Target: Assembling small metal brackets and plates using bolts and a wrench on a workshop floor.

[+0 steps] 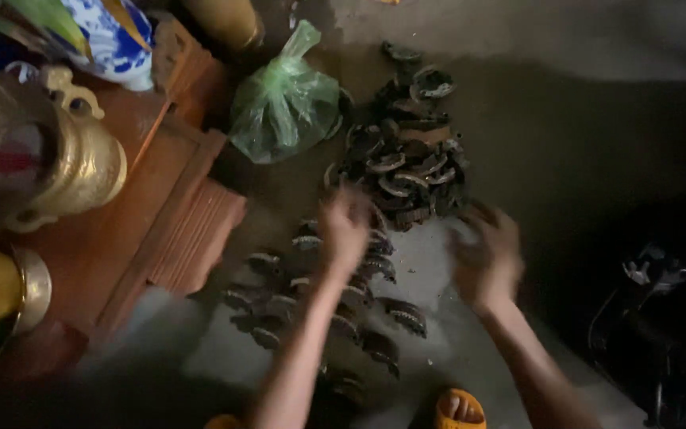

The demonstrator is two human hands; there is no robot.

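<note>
Just below the heaped pile (406, 151) of curved, stiff-looking metal shoes, left hand (343, 230) and right hand (486, 258) blur; grips unreadable.

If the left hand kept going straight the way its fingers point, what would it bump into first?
Most likely the big heap of dark curved pieces on the floor. The left hand points up and a little right, toward the heap's near edge. The hand is blurred, so how high it hovers is unclear.

Bare forearms, apparently orange sandals (460, 410).
</note>
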